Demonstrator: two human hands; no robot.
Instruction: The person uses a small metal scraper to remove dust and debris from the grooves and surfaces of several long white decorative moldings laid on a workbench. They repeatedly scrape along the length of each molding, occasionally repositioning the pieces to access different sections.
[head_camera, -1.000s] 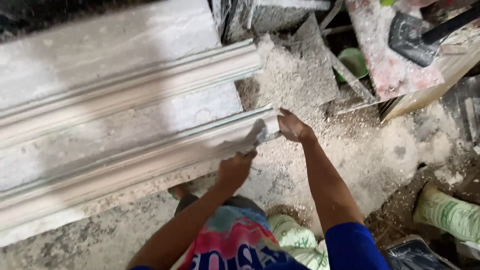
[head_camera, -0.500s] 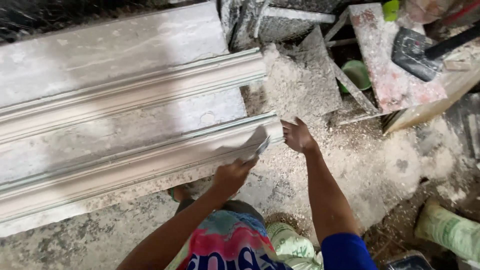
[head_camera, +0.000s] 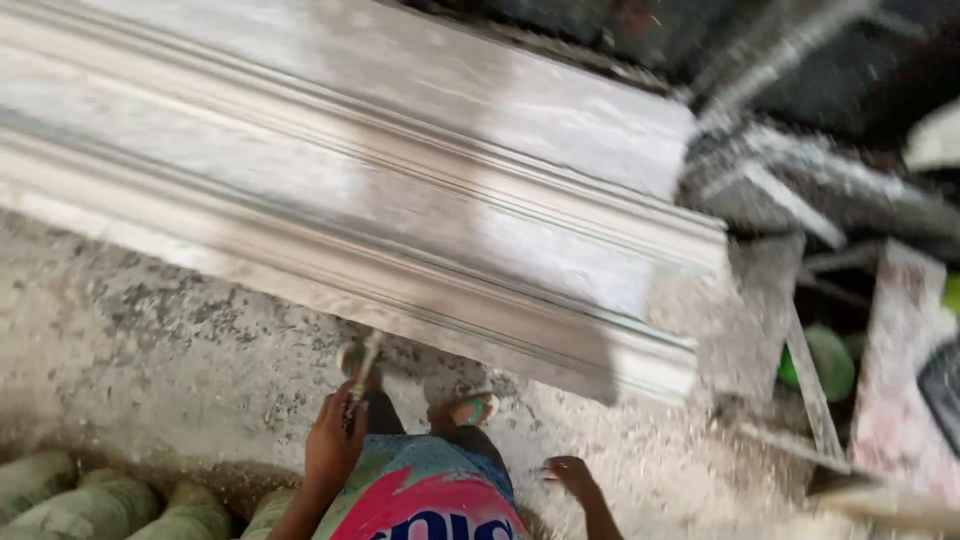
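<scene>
We look down on a long grey moulded strip (head_camera: 420, 225), a cast length with stepped ridges and grooves, which lies slantwise from the far left to the right of centre and ends in a squared face at its right. Our left hand (head_camera: 335, 445) is closed around a thin, dust-coated tool (head_camera: 360, 372), whose tip points up toward the near edge of the strip without touching it; its kind cannot be told through the blur. Our right hand (head_camera: 572, 475) hangs low and apart from the strip, fingers loosely curled and holding nothing. Between the two hands we see a bright patterned garment (head_camera: 430, 495) and, beyond it, a foot in a sandal (head_camera: 470, 408). In our judgement, work on such a profile goes best when the tool runs along the ridges and not across them, with light, even pressure, while the free hand steadies the near edge. The strip rests on a rough, mottled concrete floor (head_camera: 150, 330) strewn with pale dust and crumbs. At the near left lie rounded greenish sacks (head_camera: 90, 500). At the right stand a stained board (head_camera: 905, 380), a green bowl (head_camera: 825, 362) and leaning slats (head_camera: 810, 385); the far right is dark and cluttered, and its contents cannot be told.
</scene>
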